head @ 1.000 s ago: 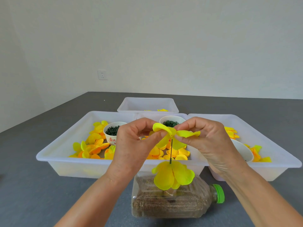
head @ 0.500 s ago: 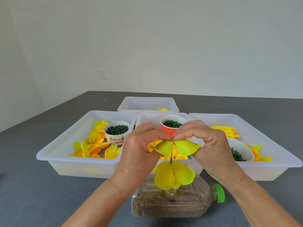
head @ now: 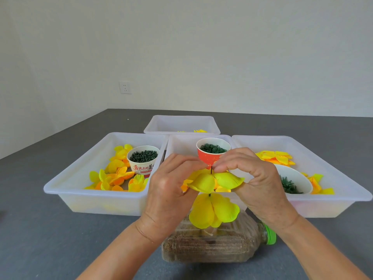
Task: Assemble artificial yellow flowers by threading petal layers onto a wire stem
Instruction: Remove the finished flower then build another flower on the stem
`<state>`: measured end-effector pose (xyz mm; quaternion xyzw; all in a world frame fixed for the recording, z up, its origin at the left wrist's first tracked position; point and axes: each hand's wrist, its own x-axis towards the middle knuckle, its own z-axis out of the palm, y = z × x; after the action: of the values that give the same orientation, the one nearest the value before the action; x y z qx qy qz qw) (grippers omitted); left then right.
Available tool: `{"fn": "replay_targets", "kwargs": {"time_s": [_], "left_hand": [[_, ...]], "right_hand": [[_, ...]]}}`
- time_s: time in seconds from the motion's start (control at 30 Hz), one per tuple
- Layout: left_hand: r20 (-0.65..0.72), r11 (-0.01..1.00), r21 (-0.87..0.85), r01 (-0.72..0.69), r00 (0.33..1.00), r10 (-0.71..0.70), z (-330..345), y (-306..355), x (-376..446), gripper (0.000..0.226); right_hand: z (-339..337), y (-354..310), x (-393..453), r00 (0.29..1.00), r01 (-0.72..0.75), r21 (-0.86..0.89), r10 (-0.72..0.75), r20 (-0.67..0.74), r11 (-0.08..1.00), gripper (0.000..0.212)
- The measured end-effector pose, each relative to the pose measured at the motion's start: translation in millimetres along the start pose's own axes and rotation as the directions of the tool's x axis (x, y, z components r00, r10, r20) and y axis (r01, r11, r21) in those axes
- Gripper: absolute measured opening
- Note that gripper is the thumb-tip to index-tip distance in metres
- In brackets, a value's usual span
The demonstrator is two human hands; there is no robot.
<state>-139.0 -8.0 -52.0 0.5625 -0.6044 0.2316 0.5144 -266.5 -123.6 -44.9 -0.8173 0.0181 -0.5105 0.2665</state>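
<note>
A thin dark wire stem (head: pixel 211 170) stands upright from a plastic bottle (head: pixel 214 243) lying on its side and filled with brown grain. A yellow petal layer (head: pixel 214 211) sits low on the stem. A second yellow petal layer (head: pixel 203 182) is threaded partway down, with the stem's tip poking out above it. My left hand (head: pixel 171 190) pinches this upper layer from the left. My right hand (head: pixel 254 182) pinches it from the right, fingertips close to the wire.
Three white trays (head: pixel 96 196) stand side by side behind the bottle, holding loose yellow and orange petals (head: pixel 117 174). Paper cups of green parts: a white one (head: pixel 143 160), a red one (head: pixel 212 150), a tipped one (head: pixel 292 181). A fourth tray (head: pixel 181 124) lies farther back.
Both hands have pushed the upper petal layer down the wire; the stem's tip now shows above it, and the gap to the lower layer has shrunk.
</note>
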Motion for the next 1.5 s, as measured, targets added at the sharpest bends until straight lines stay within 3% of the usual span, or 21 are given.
{"fn": "replay_targets", "kwargs": {"time_s": [0.1,0.27,0.47,0.7,1.0,1.5], "left_hand": [[0.024,0.999,-0.034,0.027,0.999,-0.026,-0.8,-1.3,-3.5,0.018],[0.039,0.998,0.014,-0.065,0.997,0.065,0.0,-4.6,-6.9,0.005],[0.065,0.987,0.088,-0.135,0.990,0.129,0.1,-8.2,-12.6,0.011],[0.072,0.988,0.087,-0.126,0.990,0.120,0.5,-12.2,-19.3,0.010],[0.116,0.987,0.064,-0.149,0.983,0.141,-2.6,-12.8,-26.3,0.019],[0.154,0.978,0.090,-0.190,0.972,0.175,-0.3,-11.1,-26.9,0.016]], "right_hand": [[0.6,2.2,-1.8,1.000,-0.006,-0.022,0.006,0.013,1.000,0.005],[0.6,3.5,-6.8,0.999,0.029,-0.097,-0.025,0.040,0.995,0.009],[-3.2,4.8,-14.7,0.991,0.122,-0.228,-0.106,0.081,0.966,0.014],[-4.5,11.3,-18.8,0.991,0.116,-0.255,-0.094,0.098,0.960,0.013],[-5.1,12.0,-21.2,0.973,0.220,-0.402,-0.168,0.160,0.889,0.022],[-5.8,8.9,-23.4,0.945,0.302,-0.447,-0.203,0.256,0.842,0.016]]}}
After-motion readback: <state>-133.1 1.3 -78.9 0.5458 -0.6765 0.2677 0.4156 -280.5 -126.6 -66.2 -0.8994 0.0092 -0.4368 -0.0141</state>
